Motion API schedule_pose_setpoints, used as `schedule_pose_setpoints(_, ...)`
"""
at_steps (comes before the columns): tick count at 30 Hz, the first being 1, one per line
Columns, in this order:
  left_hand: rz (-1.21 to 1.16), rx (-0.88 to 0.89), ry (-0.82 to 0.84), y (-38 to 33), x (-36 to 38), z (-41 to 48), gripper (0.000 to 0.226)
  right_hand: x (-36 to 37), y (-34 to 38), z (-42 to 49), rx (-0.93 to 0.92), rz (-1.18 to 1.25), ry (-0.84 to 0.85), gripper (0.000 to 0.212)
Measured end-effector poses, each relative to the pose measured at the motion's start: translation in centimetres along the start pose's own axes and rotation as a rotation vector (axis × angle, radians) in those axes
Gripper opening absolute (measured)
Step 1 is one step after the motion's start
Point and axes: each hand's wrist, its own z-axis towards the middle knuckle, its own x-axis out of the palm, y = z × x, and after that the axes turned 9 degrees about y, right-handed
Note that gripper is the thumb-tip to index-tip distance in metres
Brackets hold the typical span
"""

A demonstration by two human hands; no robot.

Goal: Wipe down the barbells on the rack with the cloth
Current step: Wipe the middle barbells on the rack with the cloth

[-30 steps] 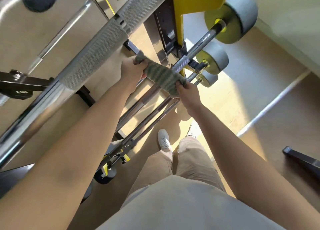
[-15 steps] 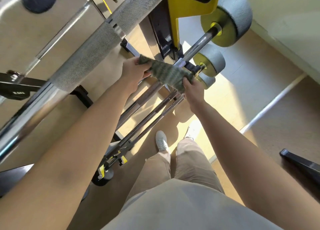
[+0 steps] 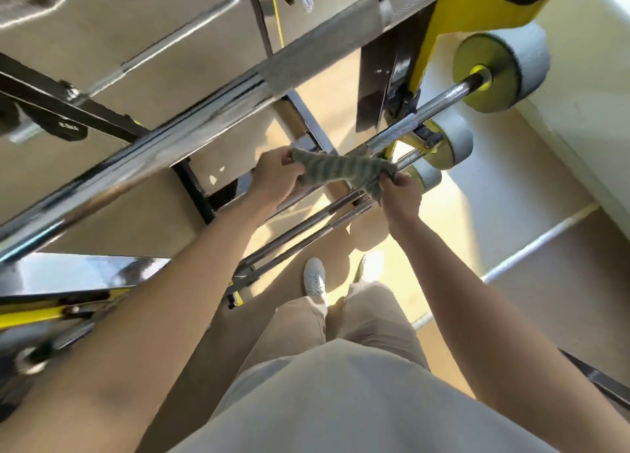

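Observation:
A grey-green striped cloth [image 3: 341, 171] is stretched between my two hands over a steel barbell [image 3: 429, 109] on the rack. My left hand [image 3: 276, 176] grips the cloth's left end. My right hand [image 3: 400, 196] pinches its right end below the bar. The barbell carries a grey and yellow weight [image 3: 501, 67] at its far end. Two lower barbells [image 3: 303, 227] run parallel beneath, each with smaller grey weights [image 3: 450, 145]. A thick knurled bar [image 3: 306, 63] crosses close above at the upper left.
The black and yellow rack upright [image 3: 439, 26] stands just behind the cloth. A black frame leg [image 3: 194, 190] lies to the left. My white shoes [image 3: 315, 277] stand on the tan floor, and a pale wall [image 3: 586, 111] closes the right side.
Both hands have slid the cloth along the bar toward the weighted end and the upright. The cloth is now pulled flatter between them.

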Motion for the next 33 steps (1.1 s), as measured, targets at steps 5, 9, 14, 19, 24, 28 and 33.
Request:
schedule_pose_setpoints(5,-0.132,-0.061,0.110,5.8,1.6,-8.2,0.031,0.9,-1.8,-4.5,-0.014,0.012,0.062,0.022)
schedule_pose_setpoints(9,-0.391,-0.220,-0.057,10.6,0.9,-13.1,0.030,3.4,-1.0,-7.4,-0.176,-0.099,0.360,0.010)
schedule_pose_setpoints(14,-0.733,-0.243,-0.240,14.7,-0.7,-17.2,0.022,8.1,1.4,-9.9,-0.400,-0.294,0.662,0.015)
schedule_pose_setpoints(19,-0.820,-0.223,-0.456,18.0,-2.7,-19.4,0.016,13.5,3.2,-12.2,-0.592,-0.495,0.825,0.007)
schedule_pose_setpoints(24,-0.880,-0.174,-0.513,20.8,-4.8,-20.0,0.015,19.9,5.0,-12.9,-0.673,-0.703,0.836,0.012)
schedule_pose_setpoints(28,-0.932,-0.125,-0.474,21.6,-6.1,-18.7,0.011,24.4,6.6,-12.8,-0.766,-0.833,0.817,0.013)
schedule_pose_setpoints(33,-1.043,-0.128,-0.598,21.5,-7.1,-17.4,0.015,27.7,6.6,-12.7,-0.866,-0.843,0.755,0.039)
